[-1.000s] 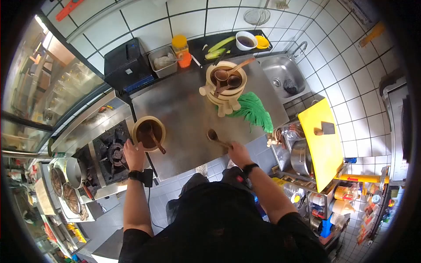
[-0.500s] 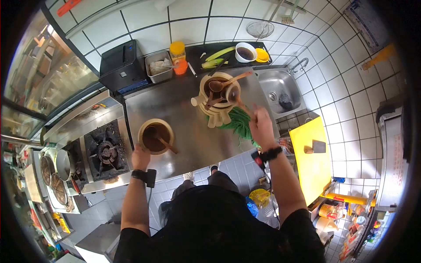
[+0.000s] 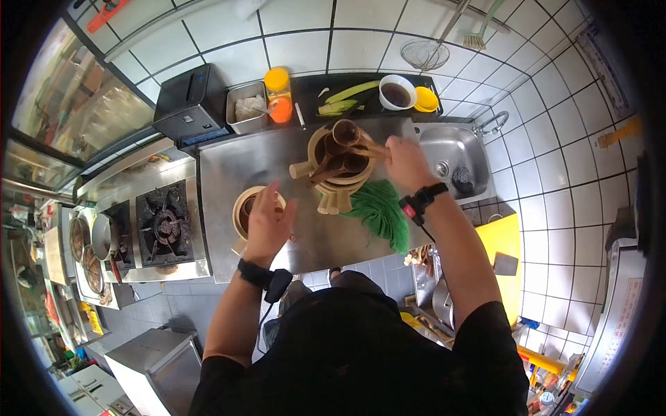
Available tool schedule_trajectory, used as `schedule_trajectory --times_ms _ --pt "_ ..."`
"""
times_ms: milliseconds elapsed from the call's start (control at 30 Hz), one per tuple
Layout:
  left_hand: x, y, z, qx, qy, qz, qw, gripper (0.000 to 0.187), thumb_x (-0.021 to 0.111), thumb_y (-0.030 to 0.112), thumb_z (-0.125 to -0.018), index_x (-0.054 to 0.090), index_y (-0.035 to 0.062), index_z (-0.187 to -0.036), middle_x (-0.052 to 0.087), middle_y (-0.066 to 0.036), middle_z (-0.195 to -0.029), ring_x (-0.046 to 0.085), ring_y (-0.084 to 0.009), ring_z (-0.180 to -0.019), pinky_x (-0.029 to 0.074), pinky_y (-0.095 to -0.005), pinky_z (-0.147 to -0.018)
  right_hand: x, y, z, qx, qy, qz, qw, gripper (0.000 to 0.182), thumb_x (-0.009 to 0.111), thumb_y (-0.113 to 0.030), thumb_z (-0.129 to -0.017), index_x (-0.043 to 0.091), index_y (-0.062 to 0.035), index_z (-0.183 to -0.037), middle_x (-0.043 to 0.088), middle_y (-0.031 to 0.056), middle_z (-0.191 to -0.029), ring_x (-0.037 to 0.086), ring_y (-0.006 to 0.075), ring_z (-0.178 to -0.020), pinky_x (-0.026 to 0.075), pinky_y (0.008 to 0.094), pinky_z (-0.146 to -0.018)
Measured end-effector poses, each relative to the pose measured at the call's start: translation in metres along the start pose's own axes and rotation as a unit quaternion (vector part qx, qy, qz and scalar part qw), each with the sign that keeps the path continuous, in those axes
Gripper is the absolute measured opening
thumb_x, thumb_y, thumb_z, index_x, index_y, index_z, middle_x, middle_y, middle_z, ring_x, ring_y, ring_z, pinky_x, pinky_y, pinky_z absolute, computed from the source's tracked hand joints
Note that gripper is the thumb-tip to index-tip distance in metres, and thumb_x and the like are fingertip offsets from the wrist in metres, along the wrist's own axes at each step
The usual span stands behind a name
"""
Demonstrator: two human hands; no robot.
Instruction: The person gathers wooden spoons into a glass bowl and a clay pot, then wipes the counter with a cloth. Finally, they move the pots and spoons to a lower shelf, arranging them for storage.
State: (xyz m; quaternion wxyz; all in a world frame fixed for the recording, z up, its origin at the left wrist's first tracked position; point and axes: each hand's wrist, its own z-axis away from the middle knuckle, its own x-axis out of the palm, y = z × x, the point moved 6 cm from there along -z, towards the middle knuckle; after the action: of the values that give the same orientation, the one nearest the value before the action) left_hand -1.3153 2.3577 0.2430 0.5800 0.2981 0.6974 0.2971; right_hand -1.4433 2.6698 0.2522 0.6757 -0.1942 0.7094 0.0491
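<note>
My left hand (image 3: 269,225) is raised over a small cream clay pot (image 3: 240,220), its fingers spread and holding nothing. The hand covers much of that pot and most of the spoon in it; the pot's short handle juts out below. My right hand (image 3: 406,163) grips the handle of a wooden spoon (image 3: 374,148) at the stacked clay pots (image 3: 316,149). Several brown wooden spoons lie in the top pot, one bowl (image 3: 345,132) tipped up at its rim. Pot handles (image 3: 336,202) stick out toward me, beside a green cloth (image 3: 381,211).
The steel counter (image 3: 305,243) has a gas burner (image 3: 165,225) on its left and a sink (image 3: 454,156) on its right. Along the back stand a black machine (image 3: 189,102), a steel tub (image 3: 239,123), an orange jar (image 3: 279,97), green stalks (image 3: 347,95) and a white bowl (image 3: 397,93).
My left hand has let go of the small pot's handle and moved up and right over the pot. My right hand has moved up, bringing the spoon closer over the stacked pots.
</note>
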Motion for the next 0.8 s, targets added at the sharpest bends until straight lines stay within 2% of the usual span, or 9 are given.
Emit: schedule_trajectory --times_ms 67,200,267,367,400,533,633,700,800 --pt "0.014 0.027 -0.012 0.020 -0.008 0.033 0.999 0.046 0.068 0.013 -0.090 0.052 -0.0051 -0.129 0.061 -0.017 -0.111 0.065 -0.0263 -0.100 0.054 -0.0345 -0.082 0.003 -0.001 0.016 0.032 -0.037 -0.074 0.996 0.020 0.061 -0.012 -0.085 0.054 0.0006 -0.099 0.065 0.0184 -0.091 0.066 0.0388 -0.085 0.053 0.0467 -0.077" --pt "0.043 0.040 -0.018 0.050 0.002 0.076 0.996 0.046 0.067 0.012 -0.091 0.052 -0.0052 -0.130 0.062 -0.017 -0.111 0.066 -0.0245 -0.100 0.054 -0.0327 -0.083 0.024 -0.011 0.042 0.101 -0.119 -0.298 0.942 0.020 0.061 -0.014 -0.091 0.054 0.0012 -0.102 0.065 0.0148 -0.091 0.068 0.0309 -0.082 0.054 0.0412 -0.074" --pt "0.049 0.046 -0.009 -0.027 -0.025 0.144 0.989 0.046 0.067 0.010 -0.088 0.052 -0.0043 -0.129 0.062 -0.023 -0.112 0.065 -0.0333 -0.101 0.053 -0.0371 -0.086 0.043 -0.022 0.055 0.201 -0.133 -0.630 0.738 0.023 0.060 -0.018 -0.096 0.053 0.0012 -0.106 0.064 0.0104 -0.095 0.068 0.0216 -0.083 0.055 0.0335 -0.072" --pt "0.067 0.060 0.011 -0.020 -0.071 0.197 0.978 0.048 0.065 0.006 -0.087 0.050 -0.0035 -0.132 0.061 -0.023 -0.118 0.066 -0.0314 -0.103 0.053 -0.0348 -0.088 0.054 -0.037 0.058 0.242 -0.114 -0.675 0.688 0.021 0.057 -0.016 -0.099 0.052 0.0006 -0.110 0.064 0.0084 -0.101 0.068 0.0173 -0.087 0.056 0.0292 -0.072" --pt "0.080 0.065 0.016 -0.041 -0.100 0.331 0.938 0.051 0.065 0.004 -0.086 0.049 -0.0026 -0.134 0.061 -0.022 -0.121 0.065 -0.0304 -0.107 0.053 -0.0350 -0.091 0.058 -0.040 0.059 0.238 -0.117 -0.675 0.689 0.021 0.057 -0.016 -0.099 0.052 0.0006 -0.110 0.064 0.0084 -0.101 0.068 0.0173 -0.087 0.056 0.0292 -0.072" --pt "0.074 0.091 0.028 0.008 -0.143 0.260 0.955 0.055 0.065 0.004 -0.085 0.047 -0.0016 -0.137 0.061 -0.022 -0.122 0.063 -0.0307 -0.113 0.051 -0.0362 -0.095 0.060 -0.056 0.058 0.251 -0.112 -0.720 0.638 0.019 0.059 -0.017 -0.099 0.050 -0.0044 -0.111 0.065 0.0070 -0.102 0.068 0.0185 -0.089 0.058 0.0317 -0.078" --pt "0.066 0.074 0.036 0.058 -0.113 0.234 0.964 0.053 0.064 0.001 -0.086 0.048 -0.0004 -0.137 0.060 -0.018 -0.125 0.060 -0.0283 -0.118 0.050 -0.0356 -0.096 0.059 -0.066 0.053 0.248 -0.107 -0.751 0.603 0.021 0.061 -0.017 -0.097 0.052 -0.0049 -0.111 0.066 0.0063 -0.103 0.068 0.0175 -0.089 0.058 0.0306 -0.078" --pt "0.053 0.035 0.045 0.018 -0.056 0.100 0.993 0.051 0.065 0.003 -0.082 0.053 -0.0007 -0.131 0.062 -0.022 -0.121 0.061 -0.0377 -0.114 0.049 -0.0412 -0.096 0.059 -0.074 0.052 0.245 -0.118 -0.757 0.594 0.022 0.063 -0.016 -0.096 0.053 -0.0050 -0.112 0.066 0.0060 -0.103 0.068 0.0167 -0.088 0.059 0.0302 -0.078" --pt "0.020 -0.031 0.055 -0.015 0.102 -0.036 0.994 0.045 0.066 0.003 -0.080 0.057 -0.0006 -0.123 0.060 -0.022 -0.120 0.058 -0.0402 -0.112 0.046 -0.0444 -0.098 0.060 -0.075 0.052 0.297 -0.079 -0.739 0.599 0.029 0.068 -0.011 -0.092 0.053 -0.0005 -0.114 0.066 0.0065 -0.097 0.067 0.0149 -0.078 0.059 0.0290 -0.070"
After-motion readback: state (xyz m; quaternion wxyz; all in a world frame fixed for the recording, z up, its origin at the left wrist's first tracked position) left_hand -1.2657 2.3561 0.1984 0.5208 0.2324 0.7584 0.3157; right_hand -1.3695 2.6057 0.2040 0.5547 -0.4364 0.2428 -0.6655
